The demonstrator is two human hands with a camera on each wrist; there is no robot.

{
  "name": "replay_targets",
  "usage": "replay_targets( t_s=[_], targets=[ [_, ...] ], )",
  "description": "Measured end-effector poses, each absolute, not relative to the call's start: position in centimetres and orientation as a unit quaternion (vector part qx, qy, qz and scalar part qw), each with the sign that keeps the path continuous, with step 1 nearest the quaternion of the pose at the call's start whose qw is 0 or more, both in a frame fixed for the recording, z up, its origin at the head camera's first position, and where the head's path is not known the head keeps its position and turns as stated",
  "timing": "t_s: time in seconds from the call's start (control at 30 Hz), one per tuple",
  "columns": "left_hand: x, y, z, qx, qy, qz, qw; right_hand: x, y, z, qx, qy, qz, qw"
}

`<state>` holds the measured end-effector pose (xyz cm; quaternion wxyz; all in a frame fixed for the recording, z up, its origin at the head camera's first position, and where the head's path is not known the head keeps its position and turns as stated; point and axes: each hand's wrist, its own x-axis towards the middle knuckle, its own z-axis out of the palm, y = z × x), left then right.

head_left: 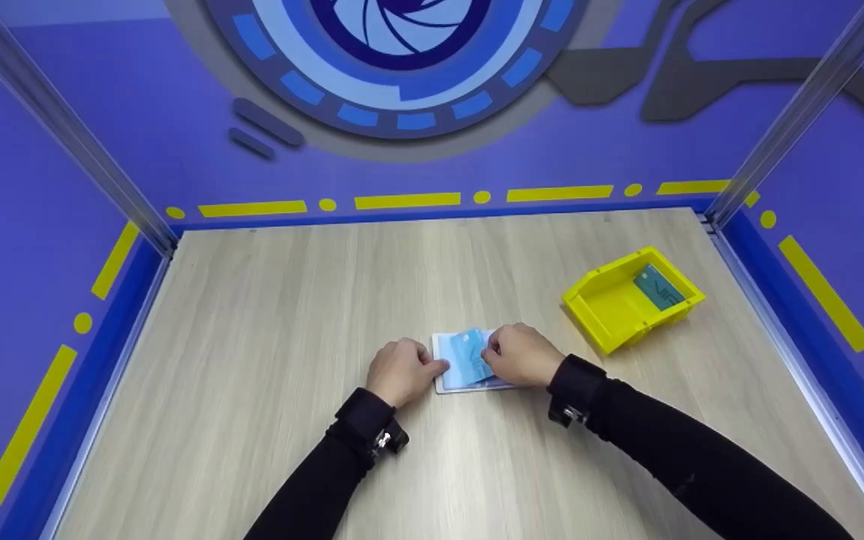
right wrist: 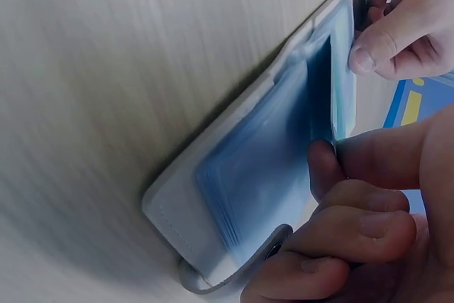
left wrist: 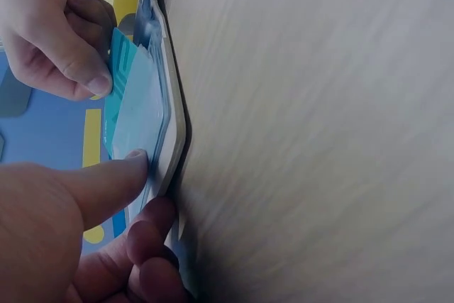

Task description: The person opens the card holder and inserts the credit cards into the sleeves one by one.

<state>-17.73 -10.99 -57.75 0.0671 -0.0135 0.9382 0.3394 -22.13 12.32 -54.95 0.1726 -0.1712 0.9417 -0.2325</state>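
An open card holder (head_left: 441, 381) with a pale cover and clear plastic sleeves (right wrist: 259, 168) lies on the wooden table. My left hand (head_left: 402, 371) grips its left edge, thumb on top of the sleeves and curled fingers at the border below. Between the thumb and index finger of my right hand (head_left: 523, 355) is a light blue card (head_left: 466, 354), pinched at its right side. It lies tilted over the sleeves. In the left wrist view, the teal card (left wrist: 120, 65) rises at an angle from the clear sleeve. A strap (right wrist: 273, 250) shows under my right fingers in the right wrist view.
A yellow bin (head_left: 616, 309) stands to the right, beyond my right hand. Inside it, a dark green card (head_left: 658, 288) leans against the far right wall. Blue panels with yellow marks (head_left: 407, 201) enclose the table at the back and both sides.
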Motion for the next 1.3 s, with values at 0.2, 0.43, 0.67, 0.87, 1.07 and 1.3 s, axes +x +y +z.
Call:
replay_targets(
  t_s=[0.2,0.43,0.67,0.87,1.07,1.3],
  targets=[
    [-17.7,-10.9,-57.9,-0.018,0.935,0.347,0.070,-22.1,12.0,-55.2,-0.176,0.941,-0.230,0.173],
    [-17.6,-10.9,-57.8,-0.013,0.935,0.347,0.067,-22.1,11.6,-55.7,-0.176,0.939,-0.231,0.183],
    [-17.7,-11.0,-57.8,-0.014,0.938,0.340,0.073,-22.0,11.3,-55.8,-0.175,0.934,-0.242,0.195],
    [-17.8,-11.1,-57.6,-0.015,0.940,0.334,0.068,-21.9,11.2,-55.7,-0.190,0.933,-0.243,0.184],
    [-17.9,-11.1,-57.8,-0.017,0.941,0.332,0.065,-21.8,10.7,-55.5,-0.201,0.932,-0.237,0.188],
    [-17.9,-11.0,-57.8,-0.013,0.943,0.328,0.060,-21.9,10.3,-55.6,-0.216,0.937,-0.198,0.190]
  ],
)
